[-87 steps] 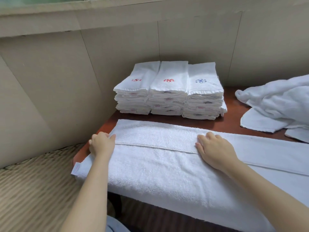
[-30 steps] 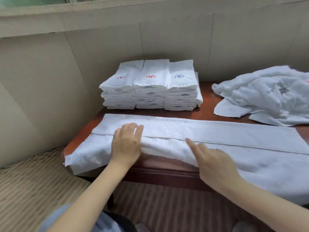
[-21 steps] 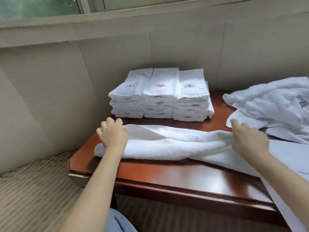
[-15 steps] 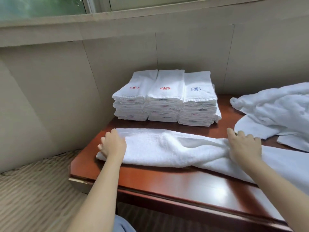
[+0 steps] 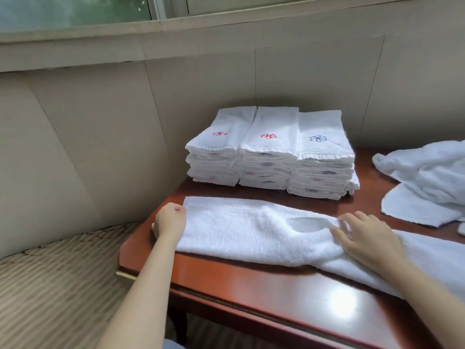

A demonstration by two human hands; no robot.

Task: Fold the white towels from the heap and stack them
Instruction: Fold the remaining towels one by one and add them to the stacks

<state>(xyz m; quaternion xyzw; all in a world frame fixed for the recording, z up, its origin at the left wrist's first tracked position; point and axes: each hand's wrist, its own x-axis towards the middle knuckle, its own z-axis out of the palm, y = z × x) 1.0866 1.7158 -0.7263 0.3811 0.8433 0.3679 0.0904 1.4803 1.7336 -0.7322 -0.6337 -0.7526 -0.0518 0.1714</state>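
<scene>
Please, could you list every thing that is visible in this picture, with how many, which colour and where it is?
long towel: one, white, lengthwise across the table's near half, partly folded
folded towel stacks: three, white, side by side at the table's back; top marks red, red, blue
towel heap: one, white, unfolded, back right of the table
table: one, red-brown glossy wood, centre and right
wall panels: several, beige, behind the table
window: one, greenish glass, top edge
striped floor covering: one, beige-brown, lower left
left hand: one, fingers curled, holds the long towel's left end
right hand: one, rests on the long towel's middle
</scene>
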